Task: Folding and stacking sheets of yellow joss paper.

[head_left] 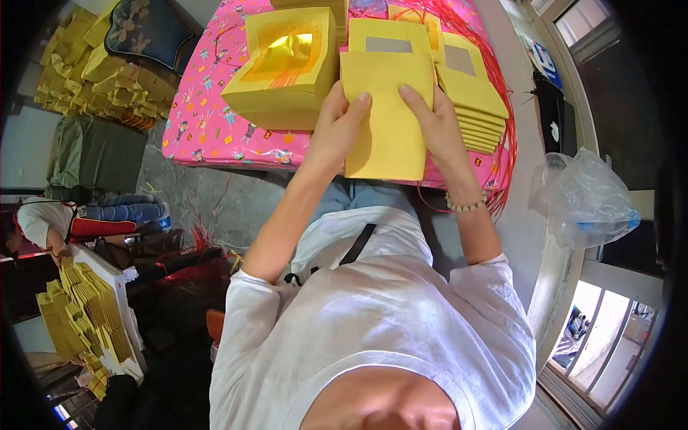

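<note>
A stack of plain yellow paper is held up between my two hands at the near edge of the pink table. My left hand grips its left side, thumb on the front face. On the opposite side my right hand holds it the same way, with a beaded bracelet at the wrist. The fingers behind the paper are hidden. To the left stands a thick stack of yellow paper with gold foil on top. Yellow paper packets with silver patches are piled just right of my right hand.
Red strings trail down the right side of the patterned pink table cover. Yellow bundles heap up at the far left, beside a dark cushioned chair. Another person handles yellow paper at a white table. A clear plastic bag hangs at right.
</note>
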`<state>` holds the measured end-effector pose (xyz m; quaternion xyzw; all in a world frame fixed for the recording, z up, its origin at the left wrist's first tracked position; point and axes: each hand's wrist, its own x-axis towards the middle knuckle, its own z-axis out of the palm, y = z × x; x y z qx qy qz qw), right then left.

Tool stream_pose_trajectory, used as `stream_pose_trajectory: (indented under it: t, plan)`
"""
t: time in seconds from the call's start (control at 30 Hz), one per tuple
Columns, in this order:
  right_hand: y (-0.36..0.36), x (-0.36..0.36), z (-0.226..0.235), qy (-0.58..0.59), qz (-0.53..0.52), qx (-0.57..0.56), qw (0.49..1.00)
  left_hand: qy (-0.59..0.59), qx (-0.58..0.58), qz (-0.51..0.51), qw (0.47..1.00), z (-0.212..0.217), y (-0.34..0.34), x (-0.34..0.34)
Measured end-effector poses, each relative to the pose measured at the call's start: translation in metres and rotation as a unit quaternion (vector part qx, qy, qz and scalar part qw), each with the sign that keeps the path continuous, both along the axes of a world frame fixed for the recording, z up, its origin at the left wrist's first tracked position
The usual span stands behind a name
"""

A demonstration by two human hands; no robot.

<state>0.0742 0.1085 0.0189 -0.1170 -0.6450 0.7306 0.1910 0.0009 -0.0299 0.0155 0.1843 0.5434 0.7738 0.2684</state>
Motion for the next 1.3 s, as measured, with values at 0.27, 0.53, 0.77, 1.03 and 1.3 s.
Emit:
stream_pose_trajectory:
  t: [0.27, 0.53, 0.77, 1.03, 1.3]
  plan:
    - [0.008, -0.013, -0.007, 0.043, -0.025, -0.017, 0.999, 0.041, -0.012, -0.021, 0.999, -0.001, 0.012, -0.012]
    - [0.015, 0.007, -0.009, -0.039, 0.080, 0.057, 0.994, 0.059, 0.015, 0.024, 0.998, 0.006, 0.004, -0.008]
    - [0.002, 0.027, -0.013, -0.023, 0.075, 0.036, 0.996, 0.120, 0.035, 0.041, 0.991, -0.003, -0.005, 0.006]
    - [-0.008, 0.041, -0.012, -0.052, 0.088, 0.003, 0.995, 0.119, 0.050, 0.088, 0.988, -0.003, -0.016, 0.015]
    - [-0.009, 0.049, -0.025, -0.054, 0.094, 0.023, 0.994, 0.128, 0.064, 0.144, 0.979, 0.000, -0.029, 0.017]
